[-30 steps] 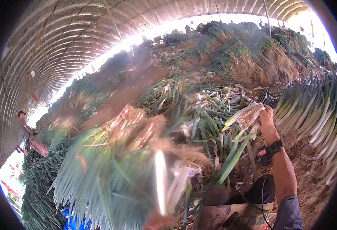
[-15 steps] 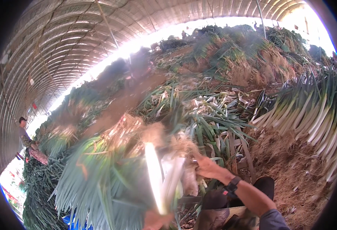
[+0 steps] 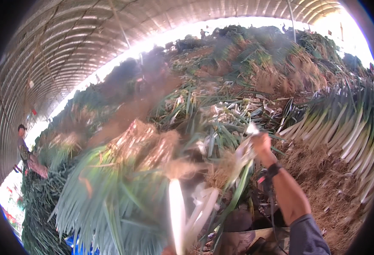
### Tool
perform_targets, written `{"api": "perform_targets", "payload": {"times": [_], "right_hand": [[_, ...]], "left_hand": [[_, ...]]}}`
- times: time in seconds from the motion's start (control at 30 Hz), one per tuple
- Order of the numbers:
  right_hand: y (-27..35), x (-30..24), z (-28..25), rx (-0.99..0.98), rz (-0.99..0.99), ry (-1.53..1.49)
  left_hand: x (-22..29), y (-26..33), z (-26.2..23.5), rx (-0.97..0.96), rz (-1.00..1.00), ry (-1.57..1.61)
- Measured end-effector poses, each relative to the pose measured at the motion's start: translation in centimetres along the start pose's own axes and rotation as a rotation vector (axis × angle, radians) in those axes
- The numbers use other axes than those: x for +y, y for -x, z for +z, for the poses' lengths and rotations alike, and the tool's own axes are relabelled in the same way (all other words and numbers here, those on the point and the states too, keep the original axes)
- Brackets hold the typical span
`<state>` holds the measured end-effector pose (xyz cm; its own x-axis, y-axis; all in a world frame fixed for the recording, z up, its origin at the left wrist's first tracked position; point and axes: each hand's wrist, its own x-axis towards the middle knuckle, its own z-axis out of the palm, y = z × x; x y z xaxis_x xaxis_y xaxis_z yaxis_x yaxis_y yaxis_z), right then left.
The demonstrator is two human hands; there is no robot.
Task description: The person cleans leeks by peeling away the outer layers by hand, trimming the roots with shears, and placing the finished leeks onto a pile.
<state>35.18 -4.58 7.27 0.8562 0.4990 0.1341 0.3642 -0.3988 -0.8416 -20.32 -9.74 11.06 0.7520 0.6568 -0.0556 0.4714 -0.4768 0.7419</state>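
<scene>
My left hand (image 3: 168,250) shows only as a sliver at the lower edge, closed round the lower part of long green onions. Their white stalks (image 3: 177,212) stand roots up, with a brown root tuft (image 3: 180,169) at the top. To the right, my right hand (image 3: 262,148) is raised and closed on stripped outer leaves (image 3: 241,163), pale at the top with green hanging below. A dark band circles that wrist. Beside my left hand, a large bundle of green onions (image 3: 106,199) lies with its green leaves toward me and its roots away. Motion blurs the hands and stalks.
At the right, green onions (image 3: 344,119) with bare white stalks lie in a row next to heaped brown roots (image 3: 323,191). Leaf waste (image 3: 238,110) covers the ground ahead. Large onion piles rise behind. Another person (image 3: 27,151) is at the far left under the arched roof (image 3: 55,63).
My right hand has moved up and away from the white stalks, pulling leaves with it. My left hand has dropped slightly toward the lower edge with the stalks.
</scene>
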Motion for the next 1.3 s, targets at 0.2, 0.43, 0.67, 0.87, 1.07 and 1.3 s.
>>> {"api": "perform_targets", "payload": {"times": [0.2, 0.43, 0.67, 0.87, 1.07, 1.3], "right_hand": [[2.0, 2.3, -4.7, -1.035, -0.029, -1.414], [13.3, -7.5, -2.4, -0.903, -0.477, -0.396], [18.5, -13.5, -1.3, -0.902, -0.233, -0.291], [15.9, -7.8, 6.0, -0.806, -0.487, -0.439], [9.6, 2.8, 13.4, -0.372, -0.477, 0.152], [-0.2, -3.1, 6.0, 0.091, -0.315, -0.345]], "left_hand": [[-4.6, -0.1, -0.5, -0.044, -0.307, 0.876], [2.3, -4.1, -4.8, 0.056, -0.499, 1.037], [1.8, -5.3, -4.7, -0.018, -0.593, 1.203], [-3.9, -5.4, -2.3, -0.254, -0.259, 1.152], [-9.5, -4.0, 0.4, -0.293, -0.125, 1.14], [-6.1, 1.1, -3.5, -0.316, -0.526, 1.233]]}}
